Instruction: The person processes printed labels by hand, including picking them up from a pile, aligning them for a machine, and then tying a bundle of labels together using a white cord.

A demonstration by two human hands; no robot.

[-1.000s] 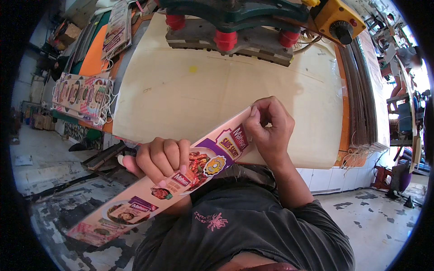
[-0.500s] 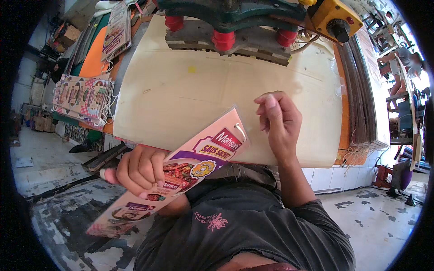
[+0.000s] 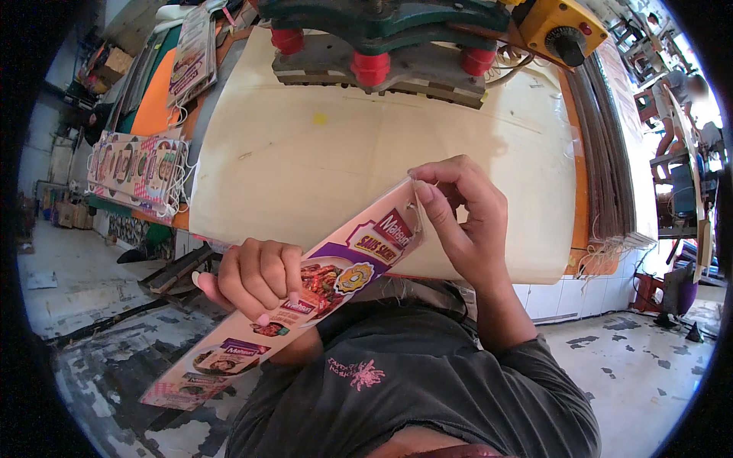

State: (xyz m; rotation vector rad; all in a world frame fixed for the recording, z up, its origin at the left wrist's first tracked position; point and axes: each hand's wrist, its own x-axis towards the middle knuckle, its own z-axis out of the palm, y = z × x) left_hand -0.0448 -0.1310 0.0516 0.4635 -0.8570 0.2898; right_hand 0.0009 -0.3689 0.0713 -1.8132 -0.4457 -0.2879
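Observation:
A long, glossy printed hanging card point(image 3: 359, 276) with food pictures slants across my front, its upper end over the table's near edge. Whether it is a single card or a thin stack I cannot tell. My left hand point(image 3: 256, 276) is closed around its middle, knuckles up. At the card's top corner, my right hand point(image 3: 472, 221) pinches the edge between thumb and forefinger. Beside those fingers a pale cord point(image 3: 418, 216) runs through the card's top end.
A pale sheet point(image 3: 298, 175) covers the table. At its far side stands a green press point(image 3: 382, 61) with red cylinders and a yellow control box point(image 3: 561, 32). Corded printed cards point(image 3: 137, 169) lie left; stacked brown sheets point(image 3: 607, 153) line the right. Another person point(image 3: 676, 107) sits far right.
My right hand, earlier apart from the card, has moved left and now pinches its top corner. The left hand has shifted slightly right along with the card.

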